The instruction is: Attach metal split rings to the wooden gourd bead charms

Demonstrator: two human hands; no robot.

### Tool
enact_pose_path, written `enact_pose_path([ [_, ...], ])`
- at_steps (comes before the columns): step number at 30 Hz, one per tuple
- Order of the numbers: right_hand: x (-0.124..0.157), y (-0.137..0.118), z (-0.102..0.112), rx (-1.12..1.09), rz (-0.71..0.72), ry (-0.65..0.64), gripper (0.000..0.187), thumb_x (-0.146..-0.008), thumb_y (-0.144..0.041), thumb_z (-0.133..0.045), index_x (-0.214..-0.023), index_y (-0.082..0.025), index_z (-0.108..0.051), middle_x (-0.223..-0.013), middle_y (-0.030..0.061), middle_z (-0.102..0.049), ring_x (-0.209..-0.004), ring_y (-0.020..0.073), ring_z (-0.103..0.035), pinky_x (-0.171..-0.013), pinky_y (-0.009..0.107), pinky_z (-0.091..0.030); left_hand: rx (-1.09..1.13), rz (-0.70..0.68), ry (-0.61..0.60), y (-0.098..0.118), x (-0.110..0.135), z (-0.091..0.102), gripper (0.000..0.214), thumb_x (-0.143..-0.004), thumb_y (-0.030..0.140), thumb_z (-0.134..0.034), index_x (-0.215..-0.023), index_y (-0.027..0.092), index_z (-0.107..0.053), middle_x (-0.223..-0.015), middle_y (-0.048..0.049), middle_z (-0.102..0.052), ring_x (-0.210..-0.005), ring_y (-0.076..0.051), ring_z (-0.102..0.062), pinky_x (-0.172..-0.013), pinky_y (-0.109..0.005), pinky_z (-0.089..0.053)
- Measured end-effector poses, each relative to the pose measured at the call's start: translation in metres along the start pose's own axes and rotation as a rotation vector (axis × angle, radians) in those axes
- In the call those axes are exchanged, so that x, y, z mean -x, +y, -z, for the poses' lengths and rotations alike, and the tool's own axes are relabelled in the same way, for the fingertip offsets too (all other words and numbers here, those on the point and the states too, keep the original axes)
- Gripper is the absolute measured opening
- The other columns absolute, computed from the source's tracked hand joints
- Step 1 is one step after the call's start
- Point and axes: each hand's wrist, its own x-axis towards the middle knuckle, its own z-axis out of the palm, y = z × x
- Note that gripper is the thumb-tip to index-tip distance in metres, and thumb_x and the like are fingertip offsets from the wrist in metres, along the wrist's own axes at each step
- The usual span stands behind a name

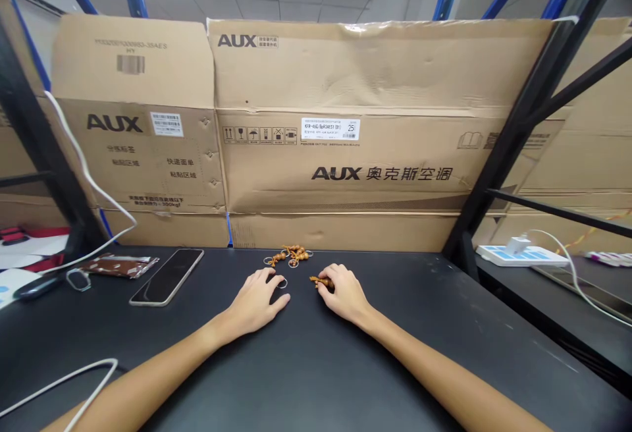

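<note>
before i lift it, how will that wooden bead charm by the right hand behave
The wooden bead charm will probably hang floppy, since its beads look loosely linked. It should feel light, being small and apparently wood. Its rounded beads may roll a little on the table if pushed.

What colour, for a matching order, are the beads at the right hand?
The beads are orange-brown, best seen in the head view.

Left of the left hand [253, 300] lie a phone [166, 276] and a brown packet [119, 265], AUX cartons [363, 70] stand ahead, and a power strip [522, 255] sits right of the right hand [345, 295].
</note>
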Motion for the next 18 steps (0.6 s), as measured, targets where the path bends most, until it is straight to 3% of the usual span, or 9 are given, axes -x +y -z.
enact_pose_path([
  [11,0.0014,0.0027,-0.0035,-0.041,0.134,-0.014,0.005,-0.084,-0.022,-0.057,-0.086,-0.020,-0.061,-0.093,0.0040,-0.062,-0.089,0.0191,-0.053,-0.077,0.030,-0.038,-0.007,0.005,-0.032,-0.0001,-0.0010,0.0004,0.035,-0.090,0.046,-0.047,-0.118,0.027,-0.057,-0.121,-0.0081,-0.053,-0.112,-0.028,-0.049,-0.097,-0.047,-0.040],
  [18,0.0023,-0.0002,0.0016,-0.065,0.192,-0.041,0.011,-0.079,-0.018,-0.060,-0.089,-0.021,-0.062,-0.096,0.0027,-0.063,-0.091,0.0191,-0.052,-0.079,0.031,-0.037,0.030,-0.014,-0.016,0.0014,-0.0007,0.0006,0.036,-0.091,0.043,-0.047,-0.123,0.027,-0.052,-0.121,-0.0078,-0.053,-0.113,-0.027,-0.048,-0.097,-0.046,-0.039],
])
